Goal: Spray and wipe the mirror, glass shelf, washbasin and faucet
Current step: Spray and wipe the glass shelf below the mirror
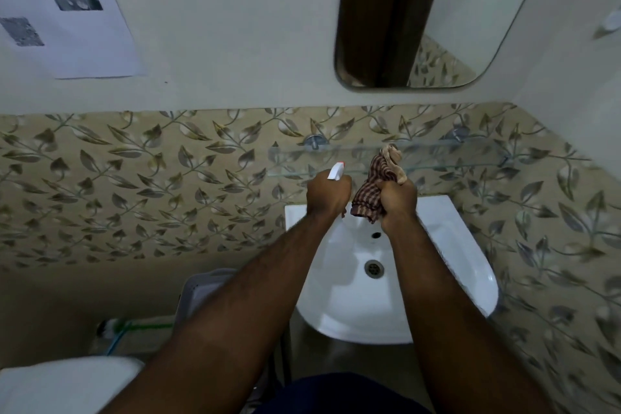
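My left hand [327, 193] grips a spray bottle; only its white nozzle head [336, 171] shows above the fist, pointing up and left. My right hand [398, 200] clutches a bunched checked cloth [373, 193], whose upper end rises in front of the glass shelf [453, 153]. Both hands hover over the back of the white washbasin [453, 265], just below the shelf. The faucet is hidden behind my hands. The rounded mirror [453, 10] hangs on the wall above, to the right.
A leaf-patterned tile band [134, 185] runs along the wall behind the shelf. Printed papers [67, 10] are stuck on the upper left wall. A grey bin [201, 289] and a toilet lid [67, 383] sit at the lower left.
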